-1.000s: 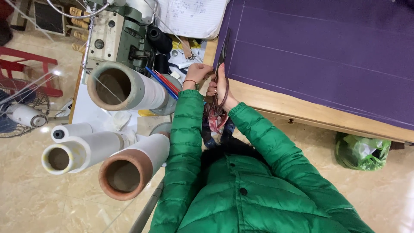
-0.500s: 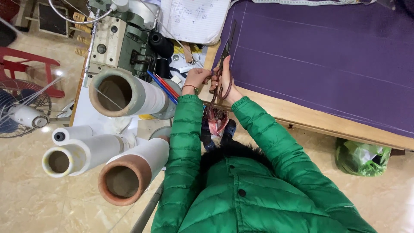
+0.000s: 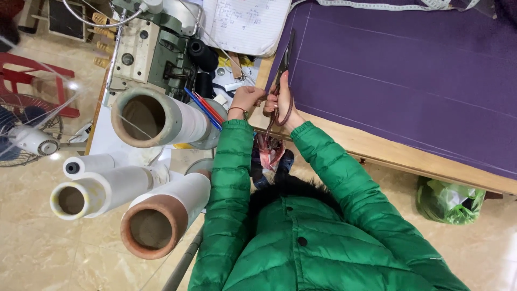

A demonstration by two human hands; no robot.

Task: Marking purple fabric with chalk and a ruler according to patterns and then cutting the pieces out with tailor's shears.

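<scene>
The right hand [image 3: 281,105] closes its fingers through the handles of the scissors [image 3: 281,75], blades pointing to 12 o'clock along the left edge of the purple cloth [image 3: 398,81]. The left hand [image 3: 245,99], at 9 o'clock beside it, pinches that edge. Open cloth spreads toward 3 o'clock over the wooden table [image 3: 388,153]; a sewing machine [image 3: 153,54] crowds 10 o'clock.

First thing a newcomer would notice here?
Probably the purple fabric spread over the wooden table at upper right, with the right hand working scissors along its left edge. Next, the big thread cones at left, beside the sewing machine.
</scene>
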